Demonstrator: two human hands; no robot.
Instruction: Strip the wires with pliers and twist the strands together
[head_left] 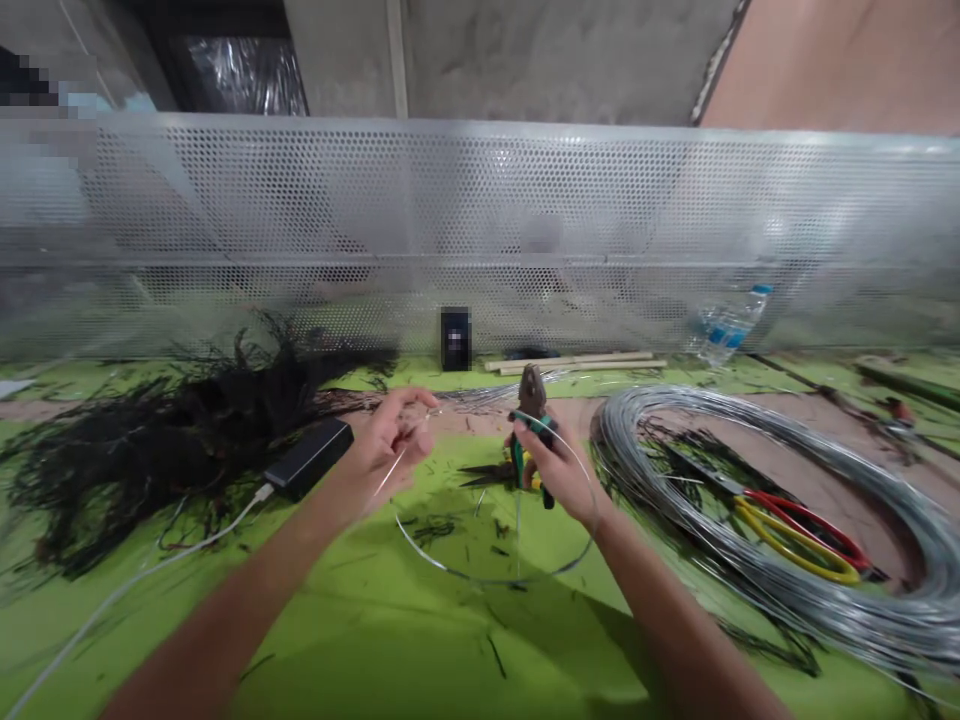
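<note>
My left hand (397, 440) pinches one end of a thin silvery wire (442, 565), with the fingers curled in the middle of the view. From there the wire bows down in a wide loop and up to my right hand (555, 465). That hand is closed around green-and-black pliers (532, 390), their jaws pointing up. The other end of the wire passes by the right thumb; whether the fingers or the pliers grip it, I cannot tell. Just behind the right hand, dark pointed blades (484, 476) lie on the green surface (360, 620), partly hidden.
A large wire coil (637, 420) lies at right, with scissors (802, 535) with red and yellow handles inside it. Tangled black strands (150, 460) and a black box (309, 458) with a white cable are at left. A bottle (727, 330) leans near the perforated metal panel (480, 200).
</note>
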